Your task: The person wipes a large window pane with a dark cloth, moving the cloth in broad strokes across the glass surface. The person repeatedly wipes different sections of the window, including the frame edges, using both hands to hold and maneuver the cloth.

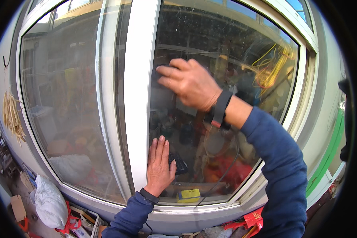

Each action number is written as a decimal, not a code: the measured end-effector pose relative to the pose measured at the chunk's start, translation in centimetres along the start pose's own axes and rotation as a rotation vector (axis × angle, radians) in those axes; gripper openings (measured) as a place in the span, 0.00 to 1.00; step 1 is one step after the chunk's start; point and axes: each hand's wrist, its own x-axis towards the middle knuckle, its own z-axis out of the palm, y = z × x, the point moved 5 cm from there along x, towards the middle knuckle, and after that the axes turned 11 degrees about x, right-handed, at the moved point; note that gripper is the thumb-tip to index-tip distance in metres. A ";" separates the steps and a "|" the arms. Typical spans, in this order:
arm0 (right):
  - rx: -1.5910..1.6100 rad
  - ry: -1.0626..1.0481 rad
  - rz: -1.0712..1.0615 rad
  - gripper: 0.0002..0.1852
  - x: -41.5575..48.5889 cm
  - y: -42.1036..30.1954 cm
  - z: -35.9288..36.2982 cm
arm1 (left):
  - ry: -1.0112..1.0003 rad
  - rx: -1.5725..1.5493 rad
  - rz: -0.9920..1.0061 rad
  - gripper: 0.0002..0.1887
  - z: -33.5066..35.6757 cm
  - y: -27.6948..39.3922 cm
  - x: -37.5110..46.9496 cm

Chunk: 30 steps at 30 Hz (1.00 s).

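A sliding window with a white frame stands before me. Its right-hand glass pane is smudged, with pale specks near the top. My right hand is at the upper left of this pane, fingers bent toward the glass and slightly blurred. Something dark shows by its fingertips, but I cannot make out whether it is held. Lower down, my left hand lies flat across the pane's left edge and the white upright, thumb apart and nothing in it. Both wrists wear dark bands.
Behind the glass are a yellow box and a coil of yellow cable, perhaps reflected. Dried stalks hang at left. Below sit a white sack, a crate and a red bag. A green strip runs along the right.
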 end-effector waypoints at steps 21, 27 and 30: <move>0.048 0.106 0.300 0.29 -9.7 -0.3 -6.4 | 0.121 0.108 0.056 0.43 -3.6 3.0 6.1; 0.017 0.165 0.314 0.32 -14.2 -0.2 -7.5 | 0.477 0.243 0.097 0.39 -7.5 4.2 18.5; 0.041 0.151 0.345 0.32 -14.9 0.1 -7.2 | 0.529 0.281 0.095 0.37 -9.9 4.8 24.8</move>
